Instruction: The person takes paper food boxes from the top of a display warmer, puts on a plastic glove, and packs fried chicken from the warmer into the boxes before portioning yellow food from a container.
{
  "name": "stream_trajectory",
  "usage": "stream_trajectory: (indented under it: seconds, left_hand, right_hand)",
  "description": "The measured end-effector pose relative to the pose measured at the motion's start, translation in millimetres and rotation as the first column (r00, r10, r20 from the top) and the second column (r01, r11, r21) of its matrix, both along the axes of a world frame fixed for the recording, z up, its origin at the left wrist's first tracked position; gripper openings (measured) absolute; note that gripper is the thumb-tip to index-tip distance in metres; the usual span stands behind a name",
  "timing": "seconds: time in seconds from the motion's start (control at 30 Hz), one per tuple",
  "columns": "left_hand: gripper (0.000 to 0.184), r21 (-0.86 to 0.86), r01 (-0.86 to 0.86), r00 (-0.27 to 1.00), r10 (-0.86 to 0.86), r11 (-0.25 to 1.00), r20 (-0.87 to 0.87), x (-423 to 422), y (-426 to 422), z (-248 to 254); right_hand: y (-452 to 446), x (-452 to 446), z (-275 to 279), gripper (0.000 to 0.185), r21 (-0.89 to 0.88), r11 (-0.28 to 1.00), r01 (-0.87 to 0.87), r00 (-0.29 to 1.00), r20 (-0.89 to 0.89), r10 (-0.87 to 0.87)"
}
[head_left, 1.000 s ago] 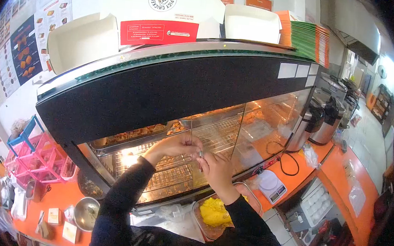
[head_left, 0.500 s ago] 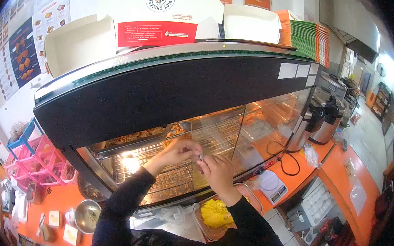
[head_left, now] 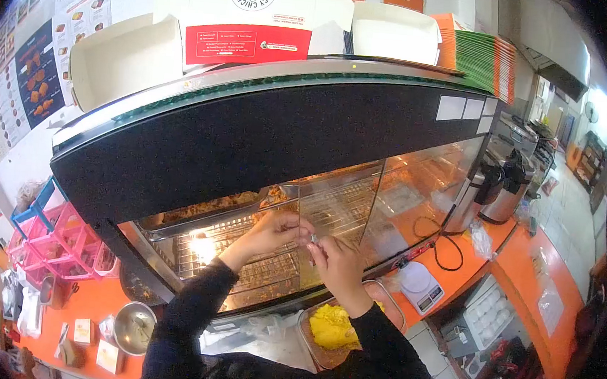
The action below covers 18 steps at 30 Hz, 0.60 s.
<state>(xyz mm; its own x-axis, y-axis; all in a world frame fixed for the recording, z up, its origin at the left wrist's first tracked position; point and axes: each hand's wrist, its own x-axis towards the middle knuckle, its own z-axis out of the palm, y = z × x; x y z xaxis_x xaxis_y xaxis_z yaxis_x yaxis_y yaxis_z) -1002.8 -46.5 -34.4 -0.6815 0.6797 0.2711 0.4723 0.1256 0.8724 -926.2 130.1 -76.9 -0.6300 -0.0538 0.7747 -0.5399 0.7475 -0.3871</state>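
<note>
Both hands are raised close together in front of a food warmer (head_left: 250, 142) with sliding glass panes. My left hand (head_left: 271, 232) has its thumb and fingers pinched together beside the edge of a glass pane (head_left: 338, 203); what is between the fingertips is too small to make out. Close on its right, my right hand (head_left: 338, 262) is closed, with a small shiny piece (head_left: 314, 239) at its fingertips. The kind of piece does not show. Behind the hands, wire racks (head_left: 269, 258) and a tray of fried food (head_left: 209, 212) sit inside the lit warmer.
Below my right arm is a tray of yellow food (head_left: 333, 327). A white scale (head_left: 421, 286) and two steel flasks (head_left: 506, 191) stand to the right. At left are a steel bowl (head_left: 134, 327) and pink baskets (head_left: 60, 242). Paper boxes (head_left: 394, 36) line the warmer's top.
My view has shifted slightly. The hands stay almost in the same place, still closed and close together at the pane edge.
</note>
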Motion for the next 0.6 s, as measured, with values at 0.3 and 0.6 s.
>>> stream_trajectory:
  seconds: [0.3,0.6]
  left_hand:
    - [0.02,0.225,-0.228,0.973,0.215,0.947,0.078,30.6,-8.7,-24.1]
    - [0.019,0.25,-0.397,0.917,0.389,0.883,0.083,72.6,-23.2,-61.4]
  right_hand:
    - [-4.4,7.1,-6.6,0.022,-0.011,1.0,0.015,1.0,0.027,-0.014]
    - [-6.1,1.9,-11.3,0.022,0.054,0.998,0.029,0.999,-0.039,-0.027]
